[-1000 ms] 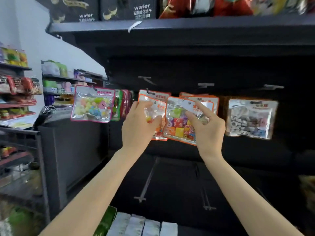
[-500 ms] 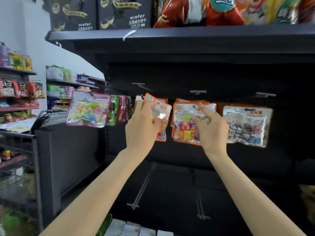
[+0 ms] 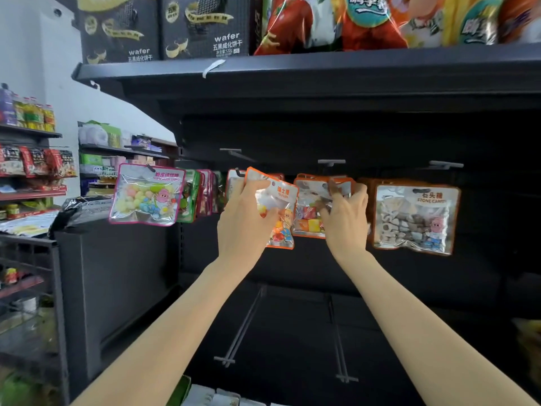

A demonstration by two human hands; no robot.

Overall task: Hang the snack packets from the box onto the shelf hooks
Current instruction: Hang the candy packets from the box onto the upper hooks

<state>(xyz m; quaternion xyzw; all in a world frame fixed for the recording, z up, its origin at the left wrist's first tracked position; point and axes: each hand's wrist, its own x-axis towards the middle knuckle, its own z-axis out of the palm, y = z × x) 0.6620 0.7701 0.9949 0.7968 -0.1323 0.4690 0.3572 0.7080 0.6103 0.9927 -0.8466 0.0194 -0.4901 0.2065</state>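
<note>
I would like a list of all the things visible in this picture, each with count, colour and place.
Orange-edged packet: one, clear with orange border, held in front of the hook row.
Cube candy packets: a stack, orange border, on the middle hook.
Stone candy packet: one in front, orange border, right hook.
Pink-edged packet: one, pastel sweets, left hook.
Wafer boxes: two, black, top shelf left.
Red and yellow bags: several, top shelf right.
Empty hooks: two, grey, lower row.
Left hand: grips the orange-edged packet.
Right hand: fingers on the cube candy packets.
</note>
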